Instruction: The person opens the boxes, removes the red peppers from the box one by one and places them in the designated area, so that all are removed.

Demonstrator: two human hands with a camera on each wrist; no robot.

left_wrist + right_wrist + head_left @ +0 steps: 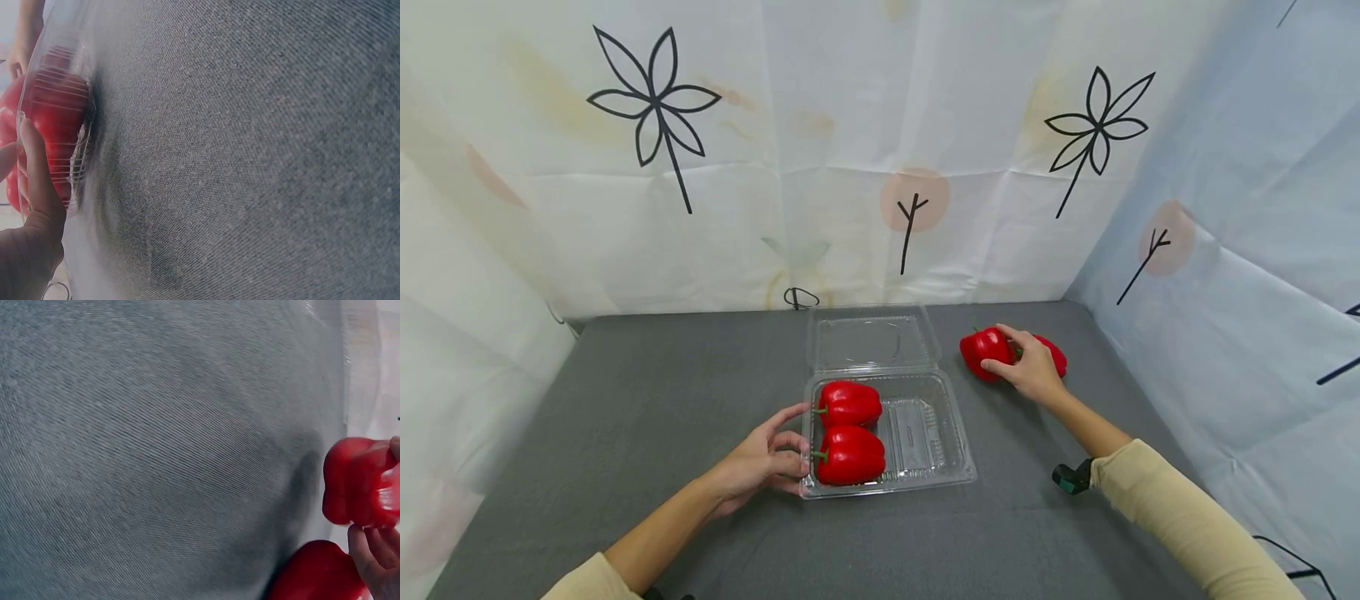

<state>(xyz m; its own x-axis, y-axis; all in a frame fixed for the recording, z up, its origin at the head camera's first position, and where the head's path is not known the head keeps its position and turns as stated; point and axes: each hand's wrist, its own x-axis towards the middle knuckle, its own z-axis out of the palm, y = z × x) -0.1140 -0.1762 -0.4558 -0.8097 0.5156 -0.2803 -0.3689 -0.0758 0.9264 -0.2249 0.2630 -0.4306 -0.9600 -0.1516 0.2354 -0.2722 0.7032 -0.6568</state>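
A clear plastic clamshell container [925,479] lies with its lid [868,342] folded back. Two red bell peppers sit side by side in its left half, one pepper [850,403] behind the other pepper [852,456], stems to the left. My left hand [767,462] holds the container's left rim, thumb and fingers spread along it. To the right of the lid, my right hand [1028,367] grips another red bell pepper [359,481], held above the grey surface with a shadow beneath. A further red pepper [319,575] lies just beside it, partly hidden by the hand.
Grey cloth [647,417] covers the table. White printed fabric [850,167] hangs along the back, with more fabric at both sides. The container's right half shows its bare ribbed floor. A small dark device [1072,477] sits at my right sleeve.
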